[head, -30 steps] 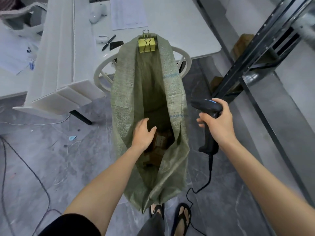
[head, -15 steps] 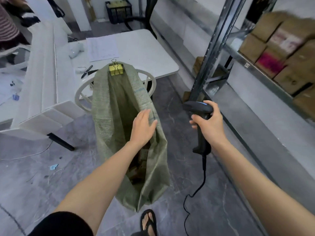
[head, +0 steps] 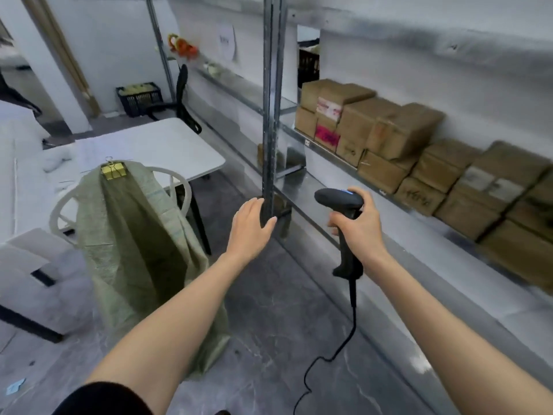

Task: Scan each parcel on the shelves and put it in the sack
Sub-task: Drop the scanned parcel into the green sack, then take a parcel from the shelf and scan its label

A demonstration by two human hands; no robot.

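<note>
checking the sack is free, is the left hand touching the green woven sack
Apart. The head view shows grey floor between the left hand and the green woven sack.

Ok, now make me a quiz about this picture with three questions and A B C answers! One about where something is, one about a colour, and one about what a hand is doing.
1. Where does the green sack hang?
A) on the shelf
B) on the white chair
C) on the table

2. What colour is the clip at the top of the sack?
A) red
B) blue
C) yellow

3. What is the left hand doing?
A) holding a parcel
B) holding nothing, fingers straight
C) gripping the sack

Answers:
1 B: the sack's top is clipped over the chair's back.
2 C: the clip shows yellow against the green cloth.
3 B: the left hand is open and bare, while the right hand grips the scanner.
</note>
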